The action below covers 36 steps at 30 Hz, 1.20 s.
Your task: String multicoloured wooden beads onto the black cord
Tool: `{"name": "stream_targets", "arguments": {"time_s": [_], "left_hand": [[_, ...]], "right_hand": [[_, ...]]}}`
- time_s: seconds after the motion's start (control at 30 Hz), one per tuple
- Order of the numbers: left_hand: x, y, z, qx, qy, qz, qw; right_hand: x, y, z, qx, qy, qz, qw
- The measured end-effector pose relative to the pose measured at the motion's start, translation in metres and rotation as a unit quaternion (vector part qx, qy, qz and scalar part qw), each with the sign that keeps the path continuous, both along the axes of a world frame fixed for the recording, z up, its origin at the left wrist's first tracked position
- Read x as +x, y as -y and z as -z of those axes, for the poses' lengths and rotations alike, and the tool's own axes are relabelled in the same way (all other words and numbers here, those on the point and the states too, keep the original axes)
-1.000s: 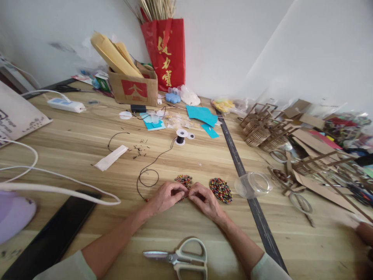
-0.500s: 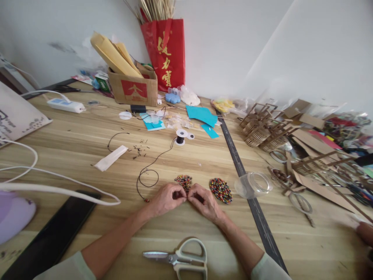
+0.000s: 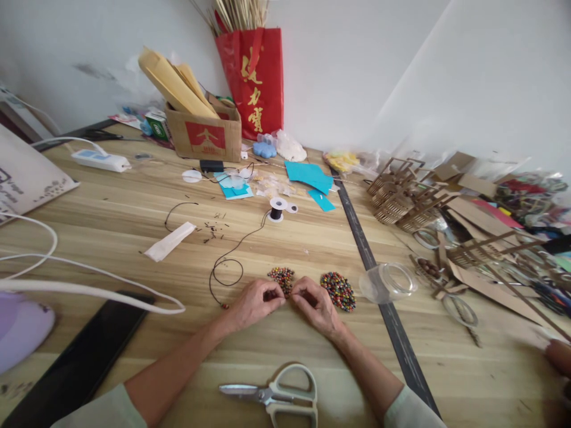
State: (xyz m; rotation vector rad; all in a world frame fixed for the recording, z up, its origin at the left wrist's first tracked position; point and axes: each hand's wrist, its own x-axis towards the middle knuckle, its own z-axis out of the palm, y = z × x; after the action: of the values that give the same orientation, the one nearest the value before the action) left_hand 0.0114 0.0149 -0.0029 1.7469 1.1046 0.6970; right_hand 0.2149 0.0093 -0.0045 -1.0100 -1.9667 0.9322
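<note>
White-handled scissors (image 3: 285,395) at the near edge; red bag (image 3: 255,77) beside cardboard box (image 3: 206,134) far back

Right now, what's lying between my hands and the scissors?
Nothing: the head view shows only bare wooden tabletop between your left hand, right hand and the scissors.
</note>
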Motion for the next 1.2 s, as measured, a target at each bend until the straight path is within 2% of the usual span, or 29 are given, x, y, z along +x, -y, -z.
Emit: {"name": "stream_targets", "arguments": {"time_s": [0.13, 0.23, 0.37, 0.53, 0.67, 1.1, 1.2], "left_hand": [[-0.001, -0.001, 0.005, -0.018, 0.031, -0.030, 0.999], [-0.001, -0.003, 0.006, -0.032, 0.054, -0.043, 0.997], [-0.001, -0.004, 0.011, -0.039, 0.082, -0.042, 0.995], [0.000, -0.004, 0.016, -0.041, 0.096, -0.040, 0.994], [0.001, -0.004, 0.014, -0.038, 0.091, -0.043, 0.994], [0.002, -0.003, 0.010, -0.006, 0.047, -0.047, 0.998], [0.002, -0.003, 0.010, 0.001, 0.034, -0.050, 0.998]], "right_hand": [[0.002, -0.005, 0.005, 0.006, -0.005, 0.091, 0.996], [0.004, -0.009, 0.008, 0.030, 0.022, 0.118, 0.992], [0.004, -0.011, 0.008, 0.079, 0.073, 0.087, 0.990], [0.002, -0.011, 0.009, 0.087, 0.097, 0.053, 0.990], [0.003, -0.011, 0.010, 0.095, 0.102, 0.041, 0.989], [0.001, -0.011, 0.010, 0.130, 0.176, 0.047, 0.975], [0.001, -0.009, 0.009, 0.130, 0.166, 0.044, 0.976]]}}
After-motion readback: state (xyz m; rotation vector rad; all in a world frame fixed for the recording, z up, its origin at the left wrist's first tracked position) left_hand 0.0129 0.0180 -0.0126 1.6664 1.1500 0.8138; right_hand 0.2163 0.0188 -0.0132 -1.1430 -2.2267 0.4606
